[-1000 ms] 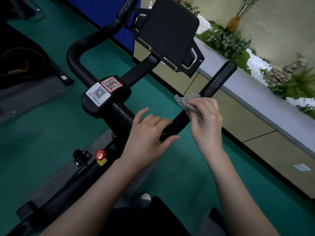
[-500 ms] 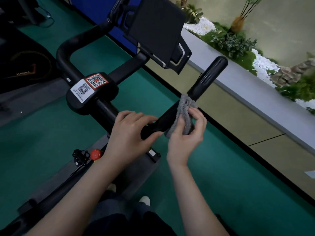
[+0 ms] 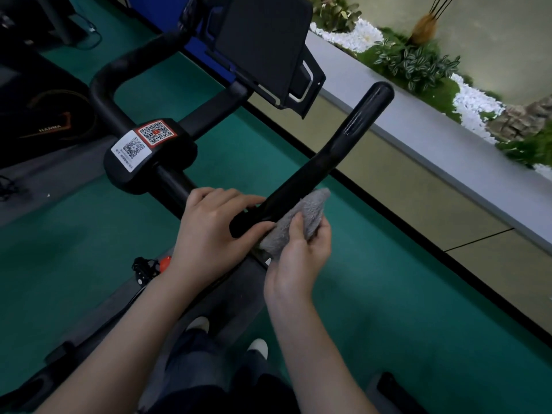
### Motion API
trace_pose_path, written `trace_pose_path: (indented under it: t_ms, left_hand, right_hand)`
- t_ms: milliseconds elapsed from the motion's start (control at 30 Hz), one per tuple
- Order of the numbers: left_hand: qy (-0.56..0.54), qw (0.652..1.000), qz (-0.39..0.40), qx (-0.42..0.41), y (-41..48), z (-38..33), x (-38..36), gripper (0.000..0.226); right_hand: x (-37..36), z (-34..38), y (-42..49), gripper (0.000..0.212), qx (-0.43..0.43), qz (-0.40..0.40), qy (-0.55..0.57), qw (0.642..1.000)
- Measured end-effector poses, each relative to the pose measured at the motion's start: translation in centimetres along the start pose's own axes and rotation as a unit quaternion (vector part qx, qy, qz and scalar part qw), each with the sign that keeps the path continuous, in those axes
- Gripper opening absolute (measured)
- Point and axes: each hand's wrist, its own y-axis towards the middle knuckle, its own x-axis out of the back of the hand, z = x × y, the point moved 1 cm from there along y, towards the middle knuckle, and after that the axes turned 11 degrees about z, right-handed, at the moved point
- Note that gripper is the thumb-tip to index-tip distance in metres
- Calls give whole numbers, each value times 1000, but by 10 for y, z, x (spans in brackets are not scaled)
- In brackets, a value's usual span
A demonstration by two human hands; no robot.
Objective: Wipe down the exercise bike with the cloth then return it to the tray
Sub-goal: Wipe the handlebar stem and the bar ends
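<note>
The left hand (image 3: 215,225) grips the right handlebar (image 3: 337,144) of the exercise bike (image 3: 149,171) near its lower bend, fingers curled over the top and thumb underneath. Just beside it, the right hand (image 3: 298,255) grasps a bunched grey cloth (image 3: 301,216), thumb on the near face and fingers curled behind, pressing it against the right side of the same bar. The bar rises away toward a rounded black tip. Two code stickers (image 3: 143,141) sit on the bike's centre block, with a dark screen holder (image 3: 263,43) above. Green floor (image 3: 388,294) lies beneath, and a grey ledge (image 3: 418,138) with plants runs along the right.
</note>
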Motion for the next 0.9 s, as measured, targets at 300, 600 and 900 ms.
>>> trace_pose_path:
  t_ms: [300, 600, 900]
  left_hand:
    - [-12, 1000, 3, 7, -1, -2, 2, 39]
    - [-18, 999, 19, 22, 0, -4, 5, 35]
    - [12, 999, 45, 6, 0, -1, 5, 40]
  right_hand:
    - [9, 3, 7, 19, -70, 75, 12, 995]
    - [8, 9, 12, 27, -118, 116, 11, 986]
    - [10, 6, 19, 37, -168, 184, -10, 968]
